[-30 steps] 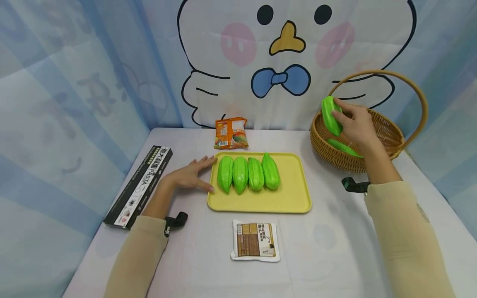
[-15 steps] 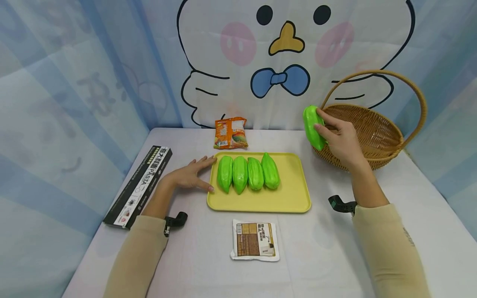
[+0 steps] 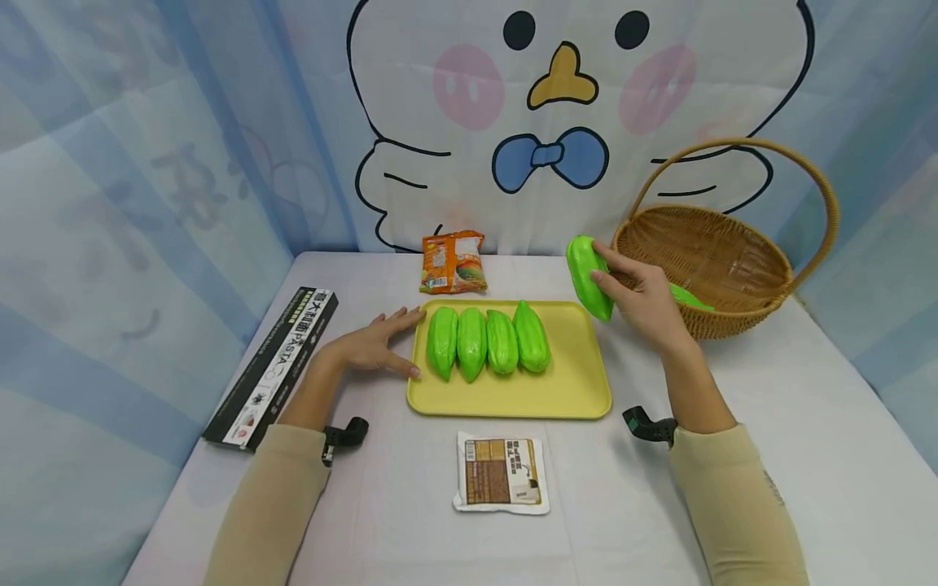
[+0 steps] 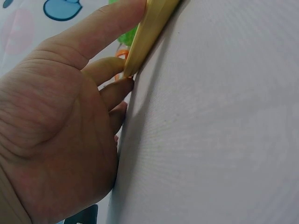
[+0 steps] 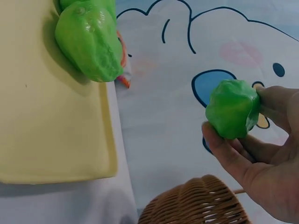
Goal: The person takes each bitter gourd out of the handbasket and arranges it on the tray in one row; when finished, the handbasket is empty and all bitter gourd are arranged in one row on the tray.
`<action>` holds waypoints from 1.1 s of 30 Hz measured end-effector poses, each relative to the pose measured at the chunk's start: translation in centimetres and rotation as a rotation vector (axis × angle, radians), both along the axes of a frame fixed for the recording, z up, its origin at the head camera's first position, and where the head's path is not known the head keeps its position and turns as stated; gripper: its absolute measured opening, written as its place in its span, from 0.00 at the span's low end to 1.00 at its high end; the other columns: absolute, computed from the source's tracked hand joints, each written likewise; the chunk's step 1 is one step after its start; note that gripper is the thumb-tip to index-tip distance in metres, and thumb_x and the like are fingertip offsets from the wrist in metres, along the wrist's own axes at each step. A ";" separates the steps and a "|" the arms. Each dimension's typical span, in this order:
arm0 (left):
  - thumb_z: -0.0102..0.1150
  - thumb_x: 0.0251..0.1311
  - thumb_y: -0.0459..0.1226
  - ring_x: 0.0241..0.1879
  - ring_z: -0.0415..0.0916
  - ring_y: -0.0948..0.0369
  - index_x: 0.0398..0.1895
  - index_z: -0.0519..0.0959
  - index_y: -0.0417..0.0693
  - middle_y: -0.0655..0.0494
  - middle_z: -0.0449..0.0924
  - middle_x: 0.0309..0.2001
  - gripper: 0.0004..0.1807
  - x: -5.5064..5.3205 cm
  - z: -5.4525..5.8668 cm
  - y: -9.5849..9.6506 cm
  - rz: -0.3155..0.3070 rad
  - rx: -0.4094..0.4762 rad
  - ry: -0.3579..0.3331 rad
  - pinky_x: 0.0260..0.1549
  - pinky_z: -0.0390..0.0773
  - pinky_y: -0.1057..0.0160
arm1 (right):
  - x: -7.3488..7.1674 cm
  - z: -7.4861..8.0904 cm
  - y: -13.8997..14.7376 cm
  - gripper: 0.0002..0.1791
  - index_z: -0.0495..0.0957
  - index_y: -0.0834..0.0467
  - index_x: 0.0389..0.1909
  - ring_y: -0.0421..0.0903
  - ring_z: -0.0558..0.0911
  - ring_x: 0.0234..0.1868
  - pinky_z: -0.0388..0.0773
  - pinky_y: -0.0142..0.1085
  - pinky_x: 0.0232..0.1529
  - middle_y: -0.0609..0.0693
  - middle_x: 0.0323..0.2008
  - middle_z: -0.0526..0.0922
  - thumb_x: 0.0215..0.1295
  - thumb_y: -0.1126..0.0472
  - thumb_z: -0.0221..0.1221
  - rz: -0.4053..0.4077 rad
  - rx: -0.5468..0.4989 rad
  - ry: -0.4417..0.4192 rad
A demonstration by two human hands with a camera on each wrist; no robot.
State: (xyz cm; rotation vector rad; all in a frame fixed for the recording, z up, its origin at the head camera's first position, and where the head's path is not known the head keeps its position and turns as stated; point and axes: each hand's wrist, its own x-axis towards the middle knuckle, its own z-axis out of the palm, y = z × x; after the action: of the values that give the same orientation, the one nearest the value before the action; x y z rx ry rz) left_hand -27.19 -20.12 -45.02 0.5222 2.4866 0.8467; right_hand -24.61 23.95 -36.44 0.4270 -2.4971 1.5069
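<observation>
My right hand (image 3: 645, 303) pinches a bright green ridged gourd (image 3: 589, 278) between thumb and fingers. It holds the gourd above the table, just off the back right corner of a yellow tray (image 3: 567, 395). In the right wrist view the gourd (image 5: 232, 108) appears end-on. On the tray's left and middle, several similar gourds (image 3: 471, 343) lie side by side. My left hand (image 3: 370, 346) rests at the tray's left edge with its fingers spread, and in the left wrist view its thumb (image 4: 117, 21) reaches the tray's side.
A wicker basket (image 3: 714, 260) with a tall handle stands at the back right, another green gourd (image 3: 689, 296) partly visible inside. An orange snack packet (image 3: 453, 262) lies behind the tray and a brown-and-white packet (image 3: 501, 474) in front. A black pasta box (image 3: 273, 366) lies left.
My right hand has carried the gourd out from over the basket, leftward and toward the tray. The basket tipped a little as the hand left it. My left hand has stayed put.
</observation>
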 end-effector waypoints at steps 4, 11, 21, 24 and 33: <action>0.78 0.49 0.59 0.83 0.25 0.35 0.86 0.47 0.65 0.48 0.34 0.86 0.65 -0.1 -0.1 -0.1 -0.002 0.000 0.003 0.77 0.31 0.28 | -0.3 -0.7 -0.3 0.26 0.72 0.48 0.74 0.44 0.80 0.50 0.78 0.23 0.40 0.59 0.67 0.80 0.77 0.55 0.60 0.025 0.031 -0.034; 0.78 0.49 0.58 0.83 0.25 0.36 0.86 0.48 0.65 0.48 0.34 0.86 0.64 0.0 0.0 -0.1 -0.002 0.002 0.006 0.77 0.31 0.29 | -0.4 -1.8 -0.7 0.28 0.70 0.44 0.76 0.52 0.75 0.50 0.79 0.29 0.35 0.62 0.56 0.81 0.78 0.53 0.59 0.056 0.132 -0.127; 0.78 0.49 0.58 0.83 0.25 0.37 0.86 0.48 0.64 0.48 0.34 0.86 0.64 0.0 0.0 -0.1 -0.005 0.007 0.010 0.78 0.30 0.30 | -0.7 -3.2 -0.8 0.31 0.67 0.45 0.78 0.57 0.75 0.59 0.76 0.40 0.45 0.60 0.66 0.78 0.77 0.54 0.59 0.100 0.258 -0.230; 0.79 0.49 0.58 0.83 0.25 0.37 0.86 0.48 0.65 0.49 0.34 0.86 0.64 0.0 0.0 -0.1 -0.002 0.008 0.005 0.78 0.30 0.30 | -0.9 -3.6 -0.8 0.32 0.65 0.46 0.79 0.58 0.75 0.60 0.76 0.42 0.47 0.61 0.66 0.78 0.77 0.52 0.60 0.108 0.295 -0.253; 0.79 0.48 0.59 0.83 0.25 0.36 0.86 0.48 0.66 0.49 0.34 0.86 0.64 0.0 0.0 -0.1 0.005 0.006 0.004 0.78 0.31 0.29 | -1.1 -4.5 -0.8 0.33 0.66 0.53 0.78 0.55 0.77 0.54 0.76 0.36 0.42 0.62 0.58 0.81 0.76 0.51 0.61 0.140 0.349 -0.283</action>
State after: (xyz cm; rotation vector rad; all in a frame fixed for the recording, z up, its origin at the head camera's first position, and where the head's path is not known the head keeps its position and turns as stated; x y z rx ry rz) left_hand -27.21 -20.20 -45.04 0.5209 2.4905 0.8564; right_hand -25.74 23.14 -40.94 0.4778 -3.0282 1.2487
